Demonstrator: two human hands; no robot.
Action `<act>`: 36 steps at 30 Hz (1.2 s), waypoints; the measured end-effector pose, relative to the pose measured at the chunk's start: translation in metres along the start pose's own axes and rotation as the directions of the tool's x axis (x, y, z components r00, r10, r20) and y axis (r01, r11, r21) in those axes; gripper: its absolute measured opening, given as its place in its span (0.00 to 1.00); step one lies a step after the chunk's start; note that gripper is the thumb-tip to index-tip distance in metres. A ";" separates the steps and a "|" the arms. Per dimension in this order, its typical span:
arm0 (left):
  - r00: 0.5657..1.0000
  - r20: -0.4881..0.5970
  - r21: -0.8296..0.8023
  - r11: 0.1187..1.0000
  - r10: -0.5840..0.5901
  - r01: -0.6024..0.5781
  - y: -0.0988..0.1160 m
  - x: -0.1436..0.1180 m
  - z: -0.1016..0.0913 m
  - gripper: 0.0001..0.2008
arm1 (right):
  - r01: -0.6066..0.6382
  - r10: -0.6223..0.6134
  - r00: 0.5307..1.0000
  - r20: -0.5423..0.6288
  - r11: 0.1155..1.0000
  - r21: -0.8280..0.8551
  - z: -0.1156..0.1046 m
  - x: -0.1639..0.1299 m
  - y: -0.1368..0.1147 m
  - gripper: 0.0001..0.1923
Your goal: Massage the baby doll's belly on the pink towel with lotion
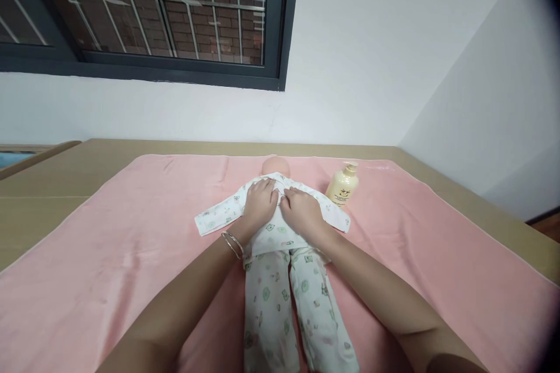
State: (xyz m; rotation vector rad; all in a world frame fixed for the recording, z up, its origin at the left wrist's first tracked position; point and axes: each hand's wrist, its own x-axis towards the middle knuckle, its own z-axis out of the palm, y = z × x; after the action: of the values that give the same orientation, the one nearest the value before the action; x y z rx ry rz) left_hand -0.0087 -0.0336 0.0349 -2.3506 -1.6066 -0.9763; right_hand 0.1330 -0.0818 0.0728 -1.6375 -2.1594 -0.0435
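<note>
A baby doll (pixel 275 166) lies stretched out on a pink sheet, its bald head away from me. It wears a white printed long-sleeved top (pixel 272 238) and matching trousers (pixel 269 309); both sleeves spread out sideways. My left hand (pixel 261 205) rests on the left upper part of the top, fingers laid along the cloth. Beside it, my right hand (pixel 303 211) lies on the right upper part the same way. The thumbs point toward each other, close but apart. Whether the doll's front or back faces up, I cannot tell.
A pale yellow pump bottle (pixel 343 187) stands on the pink sheet (pixel 131 215), right of the doll and near its sleeve. The sheet covers a tan surface (pixel 56 178) that meets a white wall (pixel 350 58). A dark-framed barred window (pixel 280 23) is above.
</note>
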 end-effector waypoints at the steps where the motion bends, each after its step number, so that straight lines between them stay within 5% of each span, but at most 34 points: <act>1: 0.999 -0.014 0.000 0.999 0.048 -0.048 0.001 -0.001 0.000 0.18 | 0.005 -0.005 1.000 -0.007 1.000 0.017 0.002 0.002 0.003 0.15; 5: 0.992 -0.079 0.059 0.994 0.098 -0.093 0.012 -0.006 -0.004 0.15 | 0.053 -0.051 0.998 -0.023 0.993 0.110 0.012 0.016 0.020 0.18; 15: 0.987 -0.034 0.184 0.970 -0.155 0.159 0.045 -0.020 -0.013 0.15 | 0.104 -0.104 0.995 -0.010 0.977 0.184 0.024 0.029 0.039 0.23; 26: 0.966 0.111 0.104 0.970 -0.232 0.221 0.028 -0.005 -0.017 0.23 | 0.095 -0.095 0.995 -0.002 0.994 0.058 0.015 0.015 0.020 0.21; 31: 0.978 0.062 0.040 0.980 -0.197 0.195 0.016 -0.004 -0.005 0.23 | 0.092 -0.092 0.996 -0.018 0.996 0.012 0.014 0.005 0.010 0.17; 36: 0.977 -0.017 -0.053 0.976 -0.211 0.210 0.011 -0.008 0.005 0.23 | 0.103 -0.100 0.995 -0.030 0.982 0.157 0.028 0.015 0.024 0.24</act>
State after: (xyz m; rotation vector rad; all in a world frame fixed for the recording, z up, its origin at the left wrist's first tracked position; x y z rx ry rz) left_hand 0.0009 -0.0427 0.0290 -2.2255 -1.8733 -1.0909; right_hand 0.1429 -0.0530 0.0474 -1.4318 -2.1684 0.0775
